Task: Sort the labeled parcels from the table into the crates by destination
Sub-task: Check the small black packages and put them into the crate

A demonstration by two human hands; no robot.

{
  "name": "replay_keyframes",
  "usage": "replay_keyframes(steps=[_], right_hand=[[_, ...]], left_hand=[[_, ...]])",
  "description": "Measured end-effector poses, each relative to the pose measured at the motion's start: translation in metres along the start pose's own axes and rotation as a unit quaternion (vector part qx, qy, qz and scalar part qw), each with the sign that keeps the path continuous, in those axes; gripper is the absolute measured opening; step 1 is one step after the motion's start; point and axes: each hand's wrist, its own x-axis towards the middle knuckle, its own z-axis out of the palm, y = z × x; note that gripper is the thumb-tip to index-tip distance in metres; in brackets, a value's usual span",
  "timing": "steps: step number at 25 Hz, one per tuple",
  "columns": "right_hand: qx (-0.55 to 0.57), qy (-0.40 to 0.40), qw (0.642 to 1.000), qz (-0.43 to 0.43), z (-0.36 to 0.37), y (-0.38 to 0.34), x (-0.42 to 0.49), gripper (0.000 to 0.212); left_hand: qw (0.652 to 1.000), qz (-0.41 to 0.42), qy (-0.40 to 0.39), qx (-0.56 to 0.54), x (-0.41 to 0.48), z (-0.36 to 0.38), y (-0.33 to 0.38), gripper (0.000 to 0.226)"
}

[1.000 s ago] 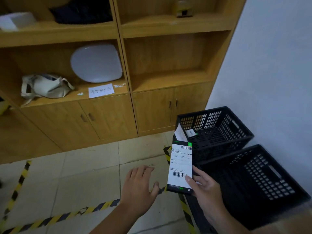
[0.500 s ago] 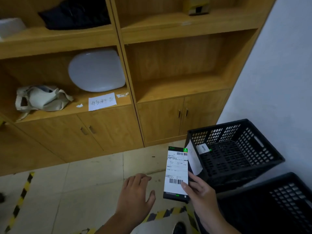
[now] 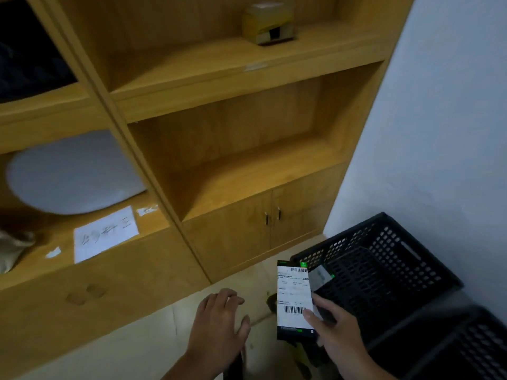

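**Inspector:** Against the wall to the right stands the wooden shelving unit [image 3: 227, 165], with closed cupboard doors below and a handwritten paper sign [image 3: 105, 233] on its left shelf. Floor level, right side: two black perforated crates. The far crate [image 3: 389, 259] holds one small white-labelled item [image 3: 319, 277]; the near crate [image 3: 466, 344] is only partly in frame, contents not visible.

**Clerk:** And the parcel itself?

**Inspector:** The flat dark parcel [image 3: 295, 300], with its white barcoded shipping label facing the camera, is upright in the right hand [image 3: 336, 334], just beside the far crate's near corner and above the floor. That grip is pinching the parcel's lower right edge, thumb across the label. The left hand [image 3: 219, 322] is spread, palm down, holding nothing.

**Clerk:** Which step?

**Inspector:** Judged as label-reading: destination being checked before placement. No bench is in view.

**Clerk:** Next move?

**Inspector:** In my judgement, a choice between the two crates, then carrying the parcel over the chosen rim and releasing it flat inside. The label text is too small for me to confirm the destination.
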Motion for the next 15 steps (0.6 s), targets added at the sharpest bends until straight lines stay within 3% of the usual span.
replay_keyframes(steps=[5,15], right_hand=[[0.009,0.172,0.985,0.004,0.02,-0.022,0.054,0.036],[0.114,0.346,0.93,0.05,0.003,-0.016,0.104,0.04]], left_hand=[[0.994,0.108,-0.025,-0.022,0.123,-0.002,-0.039,0.05],[0.943,0.301,-0.139,-0.012,0.282,0.012,0.01,0.033]])
